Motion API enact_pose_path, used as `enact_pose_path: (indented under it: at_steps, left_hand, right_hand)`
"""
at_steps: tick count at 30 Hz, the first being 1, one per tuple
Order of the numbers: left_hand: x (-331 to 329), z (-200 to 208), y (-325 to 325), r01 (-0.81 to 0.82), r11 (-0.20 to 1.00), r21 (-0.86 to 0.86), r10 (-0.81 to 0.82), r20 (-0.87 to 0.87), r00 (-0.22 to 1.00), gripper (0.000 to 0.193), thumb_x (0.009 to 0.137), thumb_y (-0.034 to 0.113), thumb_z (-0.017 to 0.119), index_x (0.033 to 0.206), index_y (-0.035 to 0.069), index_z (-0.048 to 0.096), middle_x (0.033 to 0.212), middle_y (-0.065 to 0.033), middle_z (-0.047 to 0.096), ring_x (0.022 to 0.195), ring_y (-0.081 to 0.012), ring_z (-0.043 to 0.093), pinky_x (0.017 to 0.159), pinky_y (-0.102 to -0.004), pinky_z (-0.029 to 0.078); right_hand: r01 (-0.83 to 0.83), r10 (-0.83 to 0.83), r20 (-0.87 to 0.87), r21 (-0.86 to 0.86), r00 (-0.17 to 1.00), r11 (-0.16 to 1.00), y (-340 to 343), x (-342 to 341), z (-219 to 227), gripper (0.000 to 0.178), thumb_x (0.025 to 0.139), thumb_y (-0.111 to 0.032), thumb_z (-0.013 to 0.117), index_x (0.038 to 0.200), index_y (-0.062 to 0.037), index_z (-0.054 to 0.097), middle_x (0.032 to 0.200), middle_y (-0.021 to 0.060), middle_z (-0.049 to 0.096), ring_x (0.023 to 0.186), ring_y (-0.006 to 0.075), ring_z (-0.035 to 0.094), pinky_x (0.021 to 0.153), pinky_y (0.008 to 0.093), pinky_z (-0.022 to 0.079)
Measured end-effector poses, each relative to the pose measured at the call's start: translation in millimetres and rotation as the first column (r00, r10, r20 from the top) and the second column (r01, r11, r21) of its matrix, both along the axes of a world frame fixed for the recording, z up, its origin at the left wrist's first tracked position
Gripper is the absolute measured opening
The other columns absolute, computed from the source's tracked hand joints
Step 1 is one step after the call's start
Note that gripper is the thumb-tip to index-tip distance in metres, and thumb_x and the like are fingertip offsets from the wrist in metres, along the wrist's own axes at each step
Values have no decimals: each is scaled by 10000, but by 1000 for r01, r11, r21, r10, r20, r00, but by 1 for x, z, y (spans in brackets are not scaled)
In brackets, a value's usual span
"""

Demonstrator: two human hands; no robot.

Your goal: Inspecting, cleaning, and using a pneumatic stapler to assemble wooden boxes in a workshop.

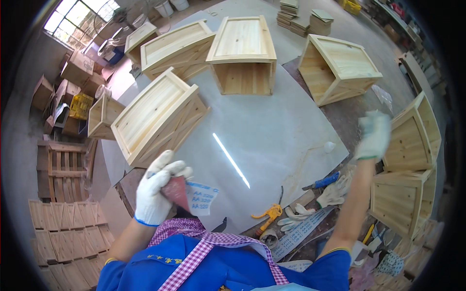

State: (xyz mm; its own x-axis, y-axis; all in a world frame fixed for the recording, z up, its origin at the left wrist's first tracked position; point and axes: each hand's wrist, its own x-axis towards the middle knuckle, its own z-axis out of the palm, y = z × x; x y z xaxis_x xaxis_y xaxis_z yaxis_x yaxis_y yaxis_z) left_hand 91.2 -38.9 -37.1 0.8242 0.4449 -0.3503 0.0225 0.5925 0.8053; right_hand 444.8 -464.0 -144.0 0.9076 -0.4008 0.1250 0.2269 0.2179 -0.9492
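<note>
My left hand (154,194), in a white knit glove, is closed on a piece of sandpaper (201,198). Its reddish grit side shows by the fingers, its pale printed backing faces up. The nearest wooden crate (154,114), pale pine with a framed panel and crossed slats on its side, lies just beyond this hand. My right hand (374,135), also gloved, is stretched out to the right and smeared by motion, so its fingers cannot be made out. Beside it stands another pine crate (410,138), with a further crate (395,199) nearer to me. Whether the right hand touches them cannot be told.
More crates (245,41) stand along the far side of the grey table sheet (233,145). At its near edge lie an orange air blow gun (268,214), a blue-handled tool (326,180), spare gloves (332,194) and a printed strip (302,234). Slatted panels (68,218) are stacked at left.
</note>
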Motion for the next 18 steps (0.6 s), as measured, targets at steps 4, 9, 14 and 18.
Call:
enact_pose_path:
  at_steps: [4,9,14,18]
  left_hand:
    - [0,-3,-16,113,991,67,-112,-17,994,500,1001,127,635,1469,4,510,1266,-157,696,1180,-303,659,1066,-445,514]
    - [-14,-19,-11,382,662,645,-495,-5,869,471,1088,230,561,1482,-24,521,1407,-257,642,1276,-388,653,1109,-460,494]
    - [-14,-23,16,148,138,979,-635,-27,772,461,1073,281,578,1418,-24,575,1370,-286,633,1225,-468,649,1097,-474,491]
    - [-15,-32,27,33,258,966,-675,156,721,439,1030,352,619,1294,3,642,1332,-245,636,1160,-494,642,1044,-489,517]
  right_hand:
    - [-695,702,-161,106,693,711,138,-151,-41,454,1045,-368,699,1356,-41,649,1188,77,730,1038,171,715,870,352,605]
    - [-791,918,-40,493,394,361,229,-300,-15,649,1018,-400,734,1492,-18,509,1402,137,618,1229,244,649,1065,446,534]
    - [-933,863,-359,-89,356,348,239,-344,26,602,996,-305,758,1465,-22,507,1376,144,611,1294,268,602,1107,409,478]
    - [-826,704,-438,-371,559,425,271,-368,64,560,959,-240,767,1422,-27,534,1342,149,612,1285,276,603,1117,379,452]
